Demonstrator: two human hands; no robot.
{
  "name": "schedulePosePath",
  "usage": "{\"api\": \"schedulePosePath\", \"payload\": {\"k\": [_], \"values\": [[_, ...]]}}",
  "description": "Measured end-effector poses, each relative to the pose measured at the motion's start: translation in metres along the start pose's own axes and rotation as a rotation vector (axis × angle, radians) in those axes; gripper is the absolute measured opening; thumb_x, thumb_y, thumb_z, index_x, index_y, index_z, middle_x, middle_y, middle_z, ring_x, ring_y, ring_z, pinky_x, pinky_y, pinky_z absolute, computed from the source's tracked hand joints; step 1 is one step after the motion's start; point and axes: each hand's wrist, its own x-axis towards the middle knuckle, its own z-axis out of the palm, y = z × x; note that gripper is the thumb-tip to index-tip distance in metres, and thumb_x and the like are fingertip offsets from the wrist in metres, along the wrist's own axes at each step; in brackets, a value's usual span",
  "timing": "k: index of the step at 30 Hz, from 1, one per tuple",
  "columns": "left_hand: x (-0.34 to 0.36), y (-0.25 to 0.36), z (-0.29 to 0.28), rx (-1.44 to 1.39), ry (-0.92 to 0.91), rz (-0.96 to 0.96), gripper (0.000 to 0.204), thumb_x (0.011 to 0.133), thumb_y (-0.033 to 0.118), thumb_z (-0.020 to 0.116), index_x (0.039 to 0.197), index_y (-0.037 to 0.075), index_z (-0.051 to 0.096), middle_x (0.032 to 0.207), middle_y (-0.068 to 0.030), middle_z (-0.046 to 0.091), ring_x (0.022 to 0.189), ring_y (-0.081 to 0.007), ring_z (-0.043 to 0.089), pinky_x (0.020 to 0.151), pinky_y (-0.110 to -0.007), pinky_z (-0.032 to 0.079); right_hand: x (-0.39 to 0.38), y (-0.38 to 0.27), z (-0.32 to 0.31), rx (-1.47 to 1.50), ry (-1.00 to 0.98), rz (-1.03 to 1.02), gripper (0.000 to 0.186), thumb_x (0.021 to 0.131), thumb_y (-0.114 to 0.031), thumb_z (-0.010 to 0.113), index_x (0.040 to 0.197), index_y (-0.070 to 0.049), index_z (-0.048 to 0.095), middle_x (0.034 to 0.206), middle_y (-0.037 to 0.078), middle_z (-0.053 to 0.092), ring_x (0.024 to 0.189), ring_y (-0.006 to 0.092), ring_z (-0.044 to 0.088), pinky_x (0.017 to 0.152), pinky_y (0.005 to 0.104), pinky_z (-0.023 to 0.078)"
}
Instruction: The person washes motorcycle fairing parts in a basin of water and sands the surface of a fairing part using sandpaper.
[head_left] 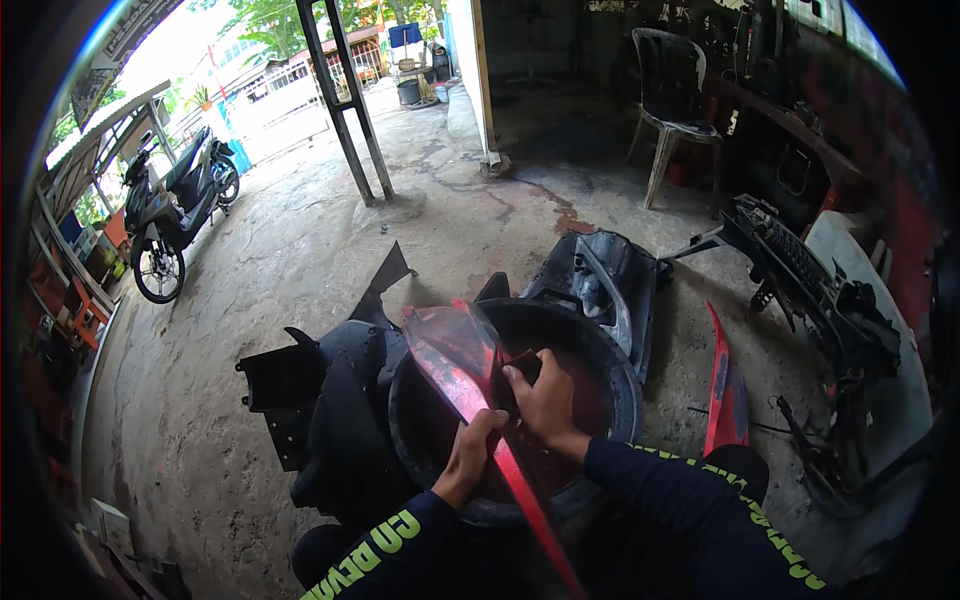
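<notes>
A long red motorcycle body panel (464,375), scuffed grey on its wide end, slants over a round black tub (625,385) of reddish-brown water. Its narrow end runs down toward my lap. My left hand (470,455) is closed around the panel's middle edge, thumb on top. Against the panel's right side, my right hand (548,400) pinches a small dark piece of sandpaper (518,370), partly hidden by the fingers. Both hands are above the tub.
Black plastic fairings (350,420) lie left of the tub, and another dark panel (605,275) behind it. To the right are a second red panel (727,390) and a motorcycle frame (820,290). Farther off stand a scooter (180,205), a metal post (345,100) and a plastic chair (672,125).
</notes>
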Motion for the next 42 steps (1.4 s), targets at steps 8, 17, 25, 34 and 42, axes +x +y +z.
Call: {"api": "schedulePosePath", "payload": {"k": [8, 17, 25, 34, 42], "values": [[-0.007, 0.004, 0.010, -0.023, -0.004, 0.058, 0.029, 0.088, 0.026, 0.058, 0.100, 0.000, 0.062, 0.086, -0.0049, 0.061, 0.078, -0.0149, 0.057, 0.074, -0.029, 0.045, 0.003, -0.005, -0.001, 0.046, 0.005, -0.033, 0.034, 0.088, -0.029, 0.074, 0.100, 0.000, 0.060, 0.086, 0.024, 0.070, 0.086, 0.0447, 0.069, 0.074, 0.0495, 0.052], [-0.009, 0.001, 0.016, 0.053, -0.011, 0.103, 0.025, 0.088, 0.026, 0.058, 0.096, 0.002, 0.060, 0.083, -0.0029, 0.057, 0.076, -0.0132, 0.054, 0.070, -0.028, 0.043, 0.013, -0.010, -0.007, 0.030, 0.029, 0.016, 0.033, 0.088, -0.028, 0.075, 0.098, 0.000, 0.059, 0.083, 0.023, 0.069, 0.083, 0.0433, 0.069, 0.073, 0.0484, 0.052], [-0.013, 0.010, 0.019, 0.078, 0.000, 0.101, 0.025, 0.088, 0.027, 0.059, 0.094, 0.003, 0.061, 0.080, -0.0022, 0.057, 0.072, -0.0128, 0.054, 0.066, -0.028, 0.042, 0.014, -0.007, -0.006, 0.048, 0.048, 0.019, 0.033, 0.088, -0.027, 0.075, 0.099, 0.000, 0.059, 0.085, 0.023, 0.070, 0.084, 0.0431, 0.069, 0.074, 0.0489, 0.052], [-0.013, 0.007, 0.012, 0.048, -0.026, 0.045, 0.035, 0.087, 0.026, 0.059, 0.108, -0.002, 0.059, 0.091, -0.0075, 0.062, 0.080, -0.0174, 0.061, 0.075, -0.030, 0.050, 0.036, -0.001, -0.013, -0.031, 0.183, -0.002, 0.032, 0.088, -0.024, 0.076, 0.100, 0.002, 0.060, 0.084, 0.022, 0.070, 0.082, 0.0384, 0.071, 0.073, 0.0434, 0.053], [-0.015, 0.010, -0.003, 0.134, -0.032, 0.042, 0.050, 0.088, 0.030, 0.053, 0.120, -0.008, 0.060, 0.106, -0.0153, 0.066, 0.095, -0.0229, 0.066, 0.082, -0.035, 0.054, 0.035, 0.014, -0.057, -0.423, -0.401, -0.529, 0.080, 0.084, -0.020, 0.072, 0.154, -0.019, 0.035, 0.083, 0.016, 0.070, 0.074, 0.0376, 0.070, 0.066, 0.0494, 0.056]]}}
